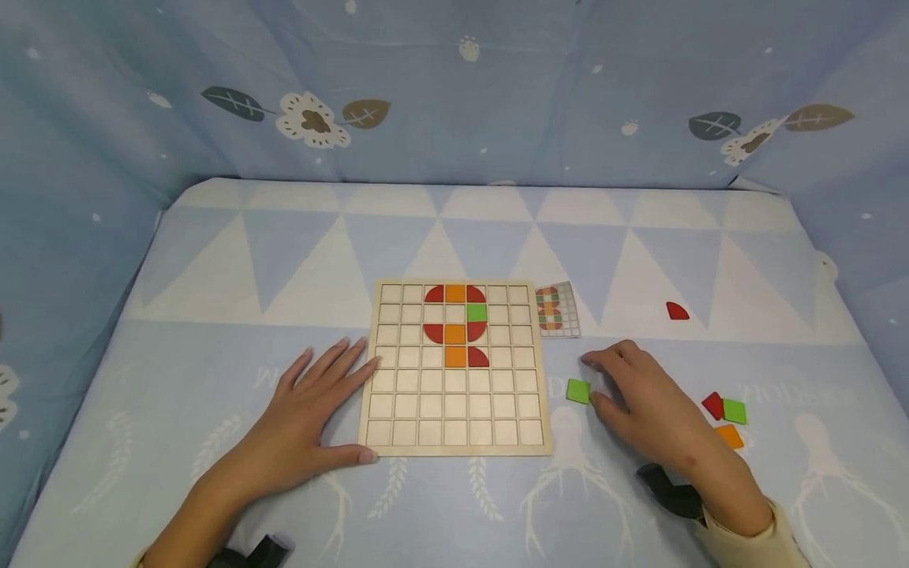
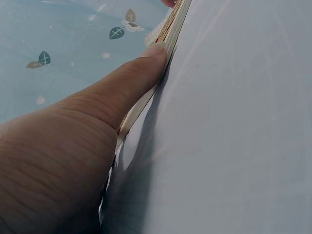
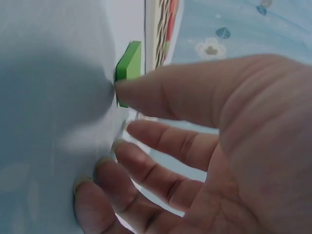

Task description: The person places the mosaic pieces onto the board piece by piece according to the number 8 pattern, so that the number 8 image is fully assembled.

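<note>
On the counter (image 1: 426, 505), the left hand (image 1: 301, 418) rests at the left edge of the board (image 1: 454, 406), its fingers spread apart. The right hand (image 1: 649, 406) has its grip apart too: only the thumb touches a green tile (image 1: 577, 391), which lies just right of the board. A card (image 1: 567, 309) is beside the board's far right part.

Left hand (image 1: 301, 422) touching gridded board (image 1: 430, 382), right hand (image 1: 656, 414) apparently touching 1 green square (image 1: 577, 390), card (image 1: 566, 312) alongside
</note>
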Demonstrator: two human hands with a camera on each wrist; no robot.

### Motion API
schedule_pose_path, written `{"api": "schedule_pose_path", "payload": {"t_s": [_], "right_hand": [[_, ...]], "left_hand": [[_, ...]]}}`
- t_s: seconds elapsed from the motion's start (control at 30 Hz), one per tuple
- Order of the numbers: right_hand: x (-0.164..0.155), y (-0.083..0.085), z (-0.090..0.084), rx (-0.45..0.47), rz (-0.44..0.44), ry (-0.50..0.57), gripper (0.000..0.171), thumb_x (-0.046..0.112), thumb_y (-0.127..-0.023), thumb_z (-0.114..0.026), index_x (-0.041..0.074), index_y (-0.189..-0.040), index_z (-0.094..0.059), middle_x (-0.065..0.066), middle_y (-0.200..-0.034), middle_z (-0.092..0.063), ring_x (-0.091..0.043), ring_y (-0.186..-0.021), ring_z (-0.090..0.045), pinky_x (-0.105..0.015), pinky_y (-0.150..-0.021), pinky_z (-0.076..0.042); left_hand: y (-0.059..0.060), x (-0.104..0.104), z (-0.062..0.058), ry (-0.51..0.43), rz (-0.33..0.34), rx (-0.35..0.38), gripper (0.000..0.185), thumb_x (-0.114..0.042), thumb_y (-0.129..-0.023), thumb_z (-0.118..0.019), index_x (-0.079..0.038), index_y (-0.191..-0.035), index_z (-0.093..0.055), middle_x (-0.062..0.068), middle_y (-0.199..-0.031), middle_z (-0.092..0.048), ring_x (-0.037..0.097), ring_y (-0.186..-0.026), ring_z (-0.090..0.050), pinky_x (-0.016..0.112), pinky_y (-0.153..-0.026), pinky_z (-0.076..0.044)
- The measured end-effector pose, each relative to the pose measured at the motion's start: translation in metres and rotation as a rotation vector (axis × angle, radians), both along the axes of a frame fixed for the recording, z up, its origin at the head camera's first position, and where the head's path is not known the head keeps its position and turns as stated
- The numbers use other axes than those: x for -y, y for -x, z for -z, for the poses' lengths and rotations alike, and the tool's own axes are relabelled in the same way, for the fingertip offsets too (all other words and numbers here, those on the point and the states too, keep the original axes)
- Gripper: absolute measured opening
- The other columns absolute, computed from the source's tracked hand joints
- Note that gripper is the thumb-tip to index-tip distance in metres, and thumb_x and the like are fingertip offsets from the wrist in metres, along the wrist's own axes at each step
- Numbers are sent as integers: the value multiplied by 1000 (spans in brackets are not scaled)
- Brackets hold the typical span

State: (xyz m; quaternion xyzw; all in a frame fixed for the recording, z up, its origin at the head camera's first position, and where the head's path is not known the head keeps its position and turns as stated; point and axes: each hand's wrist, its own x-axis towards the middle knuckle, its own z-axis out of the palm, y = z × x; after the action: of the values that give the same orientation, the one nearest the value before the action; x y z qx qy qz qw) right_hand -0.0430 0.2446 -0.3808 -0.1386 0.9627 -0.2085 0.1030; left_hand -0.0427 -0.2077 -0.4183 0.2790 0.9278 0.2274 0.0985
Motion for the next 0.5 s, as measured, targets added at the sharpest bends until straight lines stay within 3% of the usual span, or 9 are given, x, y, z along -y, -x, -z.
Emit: {"api": "schedule_pose_path", "payload": {"t_s": [0.23, 0.5], "right_hand": [[2, -2, 1, 25, -61, 35, 49, 10, -89, -80, 7, -134, -64, -5, -123, -59, -22, -109, -56, -47, -95, -53], [6, -2, 5, 2, -27, 78, 30, 8, -88, -83, 10, -113, -68, 3, -110, -59, -13, -93, -53, -35, -82, -52]], "left_hand": [[-1, 1, 0, -3, -1, -12, 107, -76, -84, -69, -26, -168, -26, 1, -175, -15, 25, -161, -8, 46, -126, 5], [0, 1, -1, -2, -2, 0, 107, -76, -84, -69, -26, -168, -26, 0, -175, -14, 25, -161, -8, 46, -126, 5]]}}
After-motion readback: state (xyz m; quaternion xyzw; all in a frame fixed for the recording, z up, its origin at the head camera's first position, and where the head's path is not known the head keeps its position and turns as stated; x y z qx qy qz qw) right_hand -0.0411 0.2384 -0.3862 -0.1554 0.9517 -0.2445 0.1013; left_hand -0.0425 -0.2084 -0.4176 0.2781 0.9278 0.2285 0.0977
